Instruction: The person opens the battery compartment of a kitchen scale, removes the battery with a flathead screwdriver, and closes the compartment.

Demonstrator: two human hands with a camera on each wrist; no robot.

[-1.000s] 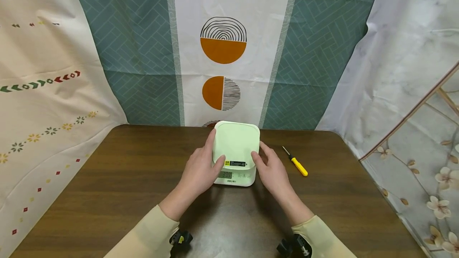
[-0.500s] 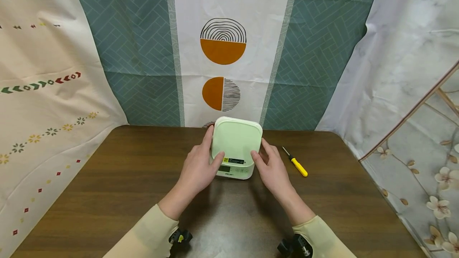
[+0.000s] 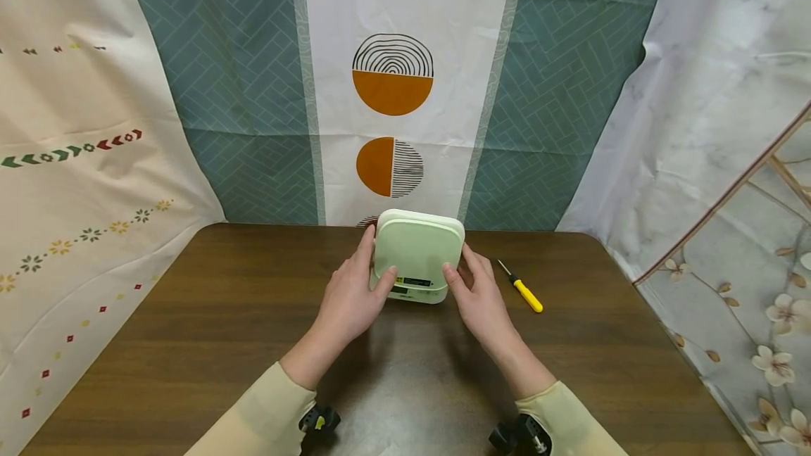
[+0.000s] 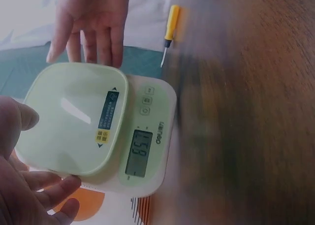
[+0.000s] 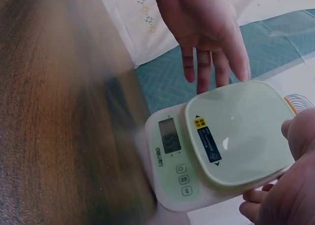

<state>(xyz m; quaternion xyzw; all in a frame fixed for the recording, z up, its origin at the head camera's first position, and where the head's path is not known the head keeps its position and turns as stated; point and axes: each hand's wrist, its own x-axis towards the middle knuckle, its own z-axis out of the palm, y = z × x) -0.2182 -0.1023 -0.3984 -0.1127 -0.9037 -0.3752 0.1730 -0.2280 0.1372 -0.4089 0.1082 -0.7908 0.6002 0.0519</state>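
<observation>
A pale green kitchen scale (image 3: 418,252) is held between my two hands at the back middle of the table, tilted with its far edge up. My left hand (image 3: 350,294) grips its left side, thumb over the square weighing plate and fingers round the side. On the opposite side my right hand (image 3: 484,301) grips it the same way. Digits show on the display (image 4: 138,152) in the left wrist view. Three buttons (image 5: 183,179) sit beside the display in the right wrist view. The underside is hidden.
A screwdriver (image 3: 528,295) with a yellow handle lies on the brown wooden table (image 3: 253,315), right of the right hand. Patterned cloth (image 3: 247,90) hangs behind the table's far edge, with more cloth at both sides.
The scale has come up from nearly level to tilted, its front panel now looking foreshortened. Both hands keep their grip on its sides. The screwdriver has not moved.
</observation>
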